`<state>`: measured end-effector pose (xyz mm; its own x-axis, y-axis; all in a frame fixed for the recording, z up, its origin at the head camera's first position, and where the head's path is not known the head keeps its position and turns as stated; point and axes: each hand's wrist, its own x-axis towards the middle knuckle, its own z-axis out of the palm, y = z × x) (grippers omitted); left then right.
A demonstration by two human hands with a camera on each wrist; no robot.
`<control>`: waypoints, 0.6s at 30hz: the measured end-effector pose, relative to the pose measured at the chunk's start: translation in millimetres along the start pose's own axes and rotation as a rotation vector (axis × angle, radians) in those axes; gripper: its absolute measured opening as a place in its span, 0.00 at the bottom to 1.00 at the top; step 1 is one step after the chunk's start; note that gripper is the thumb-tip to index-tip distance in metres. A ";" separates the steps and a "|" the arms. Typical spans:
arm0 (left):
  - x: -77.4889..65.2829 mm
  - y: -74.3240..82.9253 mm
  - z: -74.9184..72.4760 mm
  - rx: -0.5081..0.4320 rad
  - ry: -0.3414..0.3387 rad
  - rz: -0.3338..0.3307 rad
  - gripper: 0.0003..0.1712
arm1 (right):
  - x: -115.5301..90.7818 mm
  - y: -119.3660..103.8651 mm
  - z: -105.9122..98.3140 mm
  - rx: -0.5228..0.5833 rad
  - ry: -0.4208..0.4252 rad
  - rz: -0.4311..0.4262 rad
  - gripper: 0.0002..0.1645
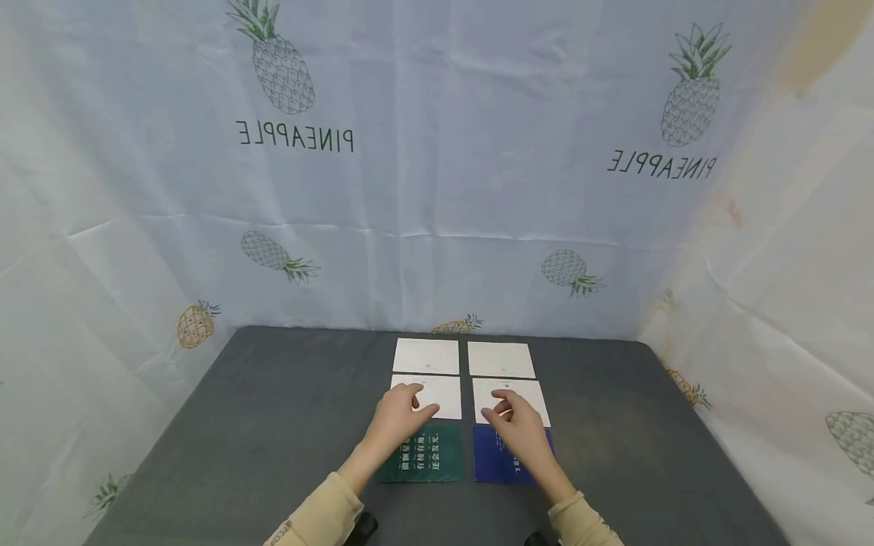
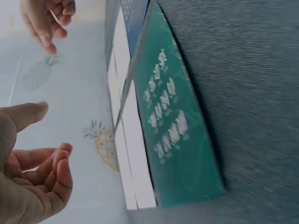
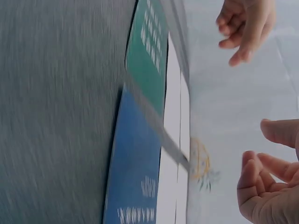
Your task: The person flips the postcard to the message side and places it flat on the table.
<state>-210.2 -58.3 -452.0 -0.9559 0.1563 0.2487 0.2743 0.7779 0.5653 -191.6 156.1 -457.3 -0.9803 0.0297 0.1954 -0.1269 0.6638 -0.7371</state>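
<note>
My left hand hovers above the near left white card and the green card with white lettering. Its thumb and fingers are loosely bent with a gap between them, holding nothing. Over the near right white card and the blue card hangs my right hand, also loosely curved and holding nothing. Each wrist view shows its hand raised off the cards, the left hand and the right hand. The forearms hide part of the green and blue cards.
Two more white cards, a left one and a right one, lie at the far edge of the dark table, making two columns with a narrow gap. A pineapple-print curtain surrounds the table's back and sides.
</note>
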 end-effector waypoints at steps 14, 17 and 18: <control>-35.1 -36.7 -1.9 0.088 -0.163 -0.213 0.47 | -26.0 -4.0 36.9 0.009 -0.397 -0.019 0.38; -38.9 -42.2 -1.4 0.075 -0.176 -0.230 0.46 | -26.9 -1.8 41.1 0.031 -0.409 0.002 0.37; -39.3 -43.7 -1.3 0.069 -0.179 -0.231 0.46 | -26.8 -1.5 41.9 0.040 -0.409 0.009 0.37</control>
<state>-184.5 -99.2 -485.4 -0.9972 0.0703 -0.0265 0.0453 0.8441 0.5342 -171.5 123.0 -488.6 -0.9597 -0.2698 -0.0789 -0.1157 0.6350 -0.7638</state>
